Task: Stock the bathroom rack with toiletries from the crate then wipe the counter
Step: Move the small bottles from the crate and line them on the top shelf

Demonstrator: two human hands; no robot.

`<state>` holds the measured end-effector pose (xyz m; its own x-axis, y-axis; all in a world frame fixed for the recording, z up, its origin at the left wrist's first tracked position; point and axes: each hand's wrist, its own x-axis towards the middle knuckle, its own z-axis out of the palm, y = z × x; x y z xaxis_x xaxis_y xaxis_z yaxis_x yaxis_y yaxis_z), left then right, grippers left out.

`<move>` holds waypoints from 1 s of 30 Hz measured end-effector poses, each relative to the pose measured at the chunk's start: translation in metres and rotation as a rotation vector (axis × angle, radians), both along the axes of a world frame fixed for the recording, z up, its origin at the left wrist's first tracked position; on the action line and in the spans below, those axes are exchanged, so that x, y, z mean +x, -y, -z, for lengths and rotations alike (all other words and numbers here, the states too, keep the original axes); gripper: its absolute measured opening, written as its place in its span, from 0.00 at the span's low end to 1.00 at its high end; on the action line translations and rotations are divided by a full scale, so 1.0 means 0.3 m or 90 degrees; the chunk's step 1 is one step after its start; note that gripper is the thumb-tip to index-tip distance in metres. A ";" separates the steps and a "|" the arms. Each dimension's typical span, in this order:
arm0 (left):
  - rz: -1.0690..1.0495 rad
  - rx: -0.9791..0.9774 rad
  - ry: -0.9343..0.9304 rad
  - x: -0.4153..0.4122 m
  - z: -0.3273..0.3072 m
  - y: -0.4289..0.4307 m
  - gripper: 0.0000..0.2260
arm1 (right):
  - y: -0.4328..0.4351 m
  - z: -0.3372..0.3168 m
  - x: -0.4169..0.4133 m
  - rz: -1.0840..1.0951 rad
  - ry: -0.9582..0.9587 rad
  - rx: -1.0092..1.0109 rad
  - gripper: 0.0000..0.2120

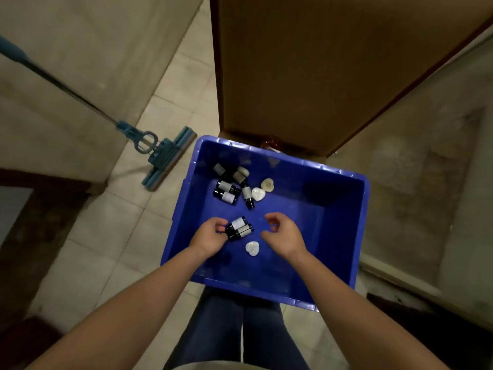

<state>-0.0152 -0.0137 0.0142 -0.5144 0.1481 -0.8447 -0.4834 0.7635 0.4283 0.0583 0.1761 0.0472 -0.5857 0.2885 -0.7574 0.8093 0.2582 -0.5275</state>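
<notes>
At the bottom of the frame the person's two bare forearms and dark-trousered legs (240, 332) reach toward a blue crate (344, 209) standing on the tiled floor (106, 236) at centre. The left hand (209, 236) is closed around a pair of small dark bottles (239, 228) with pale labels, low in the crate. The right hand (282, 233) hovers just beside them, fingers loosely curled and half open, holding nothing.

Inside the crate, toward its upper left corner, lies a cluster of more small bottles (229, 186), with two pale heart-shaped soaps (262, 189) just right of them. A third pale soap (252, 248) lies between the hands. The rest of the crate floor is bare.

Judging by this, stocking is at an early or middle stage: most toiletries are not yet out of the crate, and neither the rack nor the counter is in view, so the wiping seems wholly ahead. A blue mop (165, 158) rests on the floor at left.
</notes>
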 end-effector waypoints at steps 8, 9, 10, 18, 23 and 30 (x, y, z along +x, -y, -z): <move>0.044 -0.043 -0.034 0.025 0.143 0.030 0.20 | 0.046 0.197 -0.095 -0.112 0.010 -0.002 0.23; 0.047 -0.052 -0.037 0.029 0.156 0.033 0.21 | 0.051 0.223 -0.103 -0.141 0.011 0.005 0.23; 0.050 -0.062 -0.039 0.035 0.169 0.034 0.21 | 0.056 0.247 -0.110 -0.171 0.010 0.011 0.23; 0.111 -0.181 -0.016 0.077 0.264 0.029 0.24 | 0.099 0.394 -0.159 -0.393 -0.016 0.095 0.21; 0.130 -0.246 -0.022 0.083 0.309 0.019 0.18 | 0.125 0.453 -0.175 -0.506 -0.038 0.140 0.21; 0.201 -0.317 -0.034 0.066 0.346 0.005 0.18 | 0.138 0.488 -0.175 -0.617 -0.056 0.173 0.18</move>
<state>0.0046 -0.0151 -0.0896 -0.5532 -0.1067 -0.8262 -0.1880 0.9822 -0.0010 0.0060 0.1347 -0.0991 -0.7099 -0.1857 -0.6794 0.1478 0.9039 -0.4015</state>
